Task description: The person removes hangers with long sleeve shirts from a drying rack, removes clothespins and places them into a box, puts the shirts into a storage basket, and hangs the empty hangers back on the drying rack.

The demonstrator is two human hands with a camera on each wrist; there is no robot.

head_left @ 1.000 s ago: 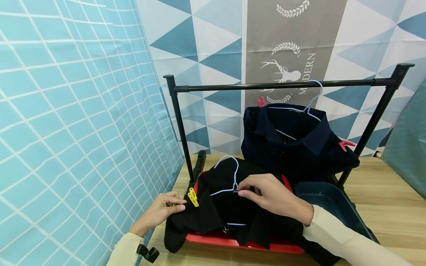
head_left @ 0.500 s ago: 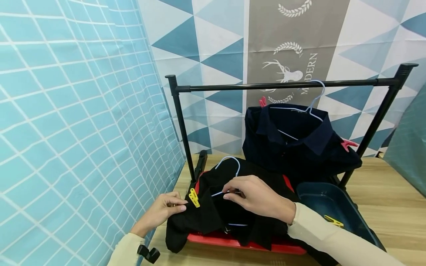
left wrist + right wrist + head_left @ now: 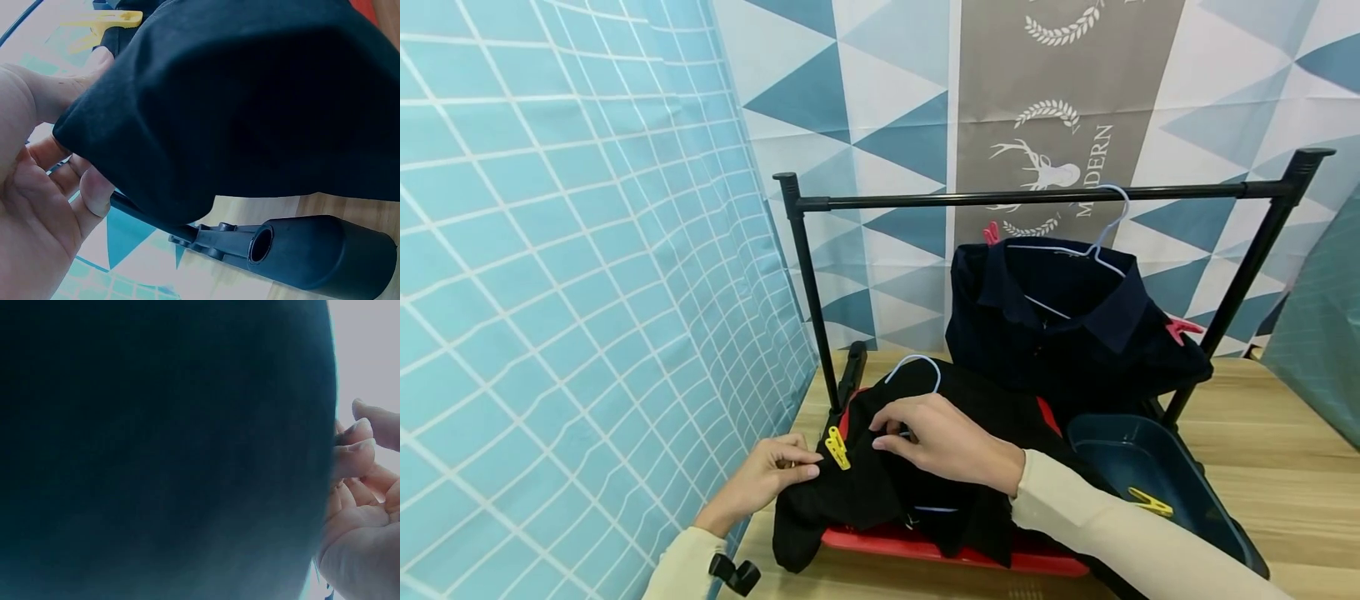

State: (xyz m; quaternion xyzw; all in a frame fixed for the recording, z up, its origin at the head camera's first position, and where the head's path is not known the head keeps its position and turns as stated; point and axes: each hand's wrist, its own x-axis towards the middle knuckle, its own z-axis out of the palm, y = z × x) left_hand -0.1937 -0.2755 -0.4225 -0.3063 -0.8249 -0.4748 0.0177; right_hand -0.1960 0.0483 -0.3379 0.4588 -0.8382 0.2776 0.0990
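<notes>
In the head view a black shirt (image 3: 865, 492) lies over a red tray, a light-blue hanger (image 3: 917, 358) inside its collar. A yellow clothespin (image 3: 837, 447) is clipped near the shirt's left shoulder. My left hand (image 3: 760, 482) pinches the shoulder cloth beside that pin; in the left wrist view the thumb lies over the fabric, fingers beneath. Above the collar is my right hand (image 3: 940, 442), thumb and fingertips apart, hiding part of the hanger. The right wrist view is mostly covered by a dark blur, with bent fingers (image 3: 353, 456) at its right edge.
A black rack (image 3: 1030, 198) spans the back, with a navy shirt (image 3: 1075, 333) hanging on it, held by pink clothespins (image 3: 1182, 328). The red tray (image 3: 955, 554) shows under the black shirt. At right, a dark blue tray (image 3: 1180, 475) holds a yellow clothespin (image 3: 1150, 502).
My right hand has moved left from the hanger's neck toward the left side of the collar. The yellow clothespin in the blue tray has come into view. My left hand stays in place.
</notes>
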